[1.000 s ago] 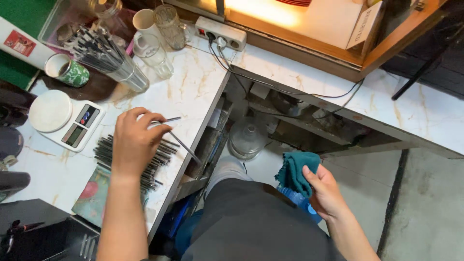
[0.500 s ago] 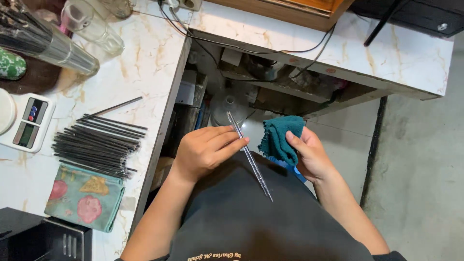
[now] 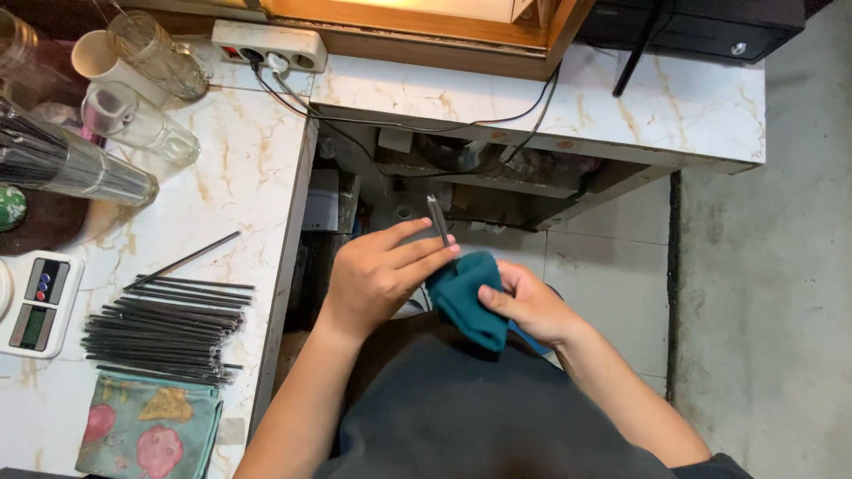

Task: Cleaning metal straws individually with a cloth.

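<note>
My left hand (image 3: 377,273) pinches a thin dark metal rod (image 3: 437,219) whose upper end sticks out past the fingers; the lower part is wrapped in a teal cloth (image 3: 469,300). My right hand (image 3: 531,304) grips that cloth around the rod, over my lap. A pile of several similar dark rods (image 3: 169,328) lies on the marble counter (image 3: 231,186) to the left, its near ends over a patterned cloth (image 3: 151,430).
A small digital scale (image 3: 37,302) sits at the counter's left edge. Glasses (image 3: 142,124), a cup (image 3: 98,55) and a clear holder of rods (image 3: 62,164) stand at the back. A white power strip (image 3: 266,44) with cables lies near the wooden shelf. Tiled floor on the right.
My left hand took a rod from the pile and brought it over my lap. The rod, first lying bare beside the cloth, now runs into the teal cloth held by my right hand.
</note>
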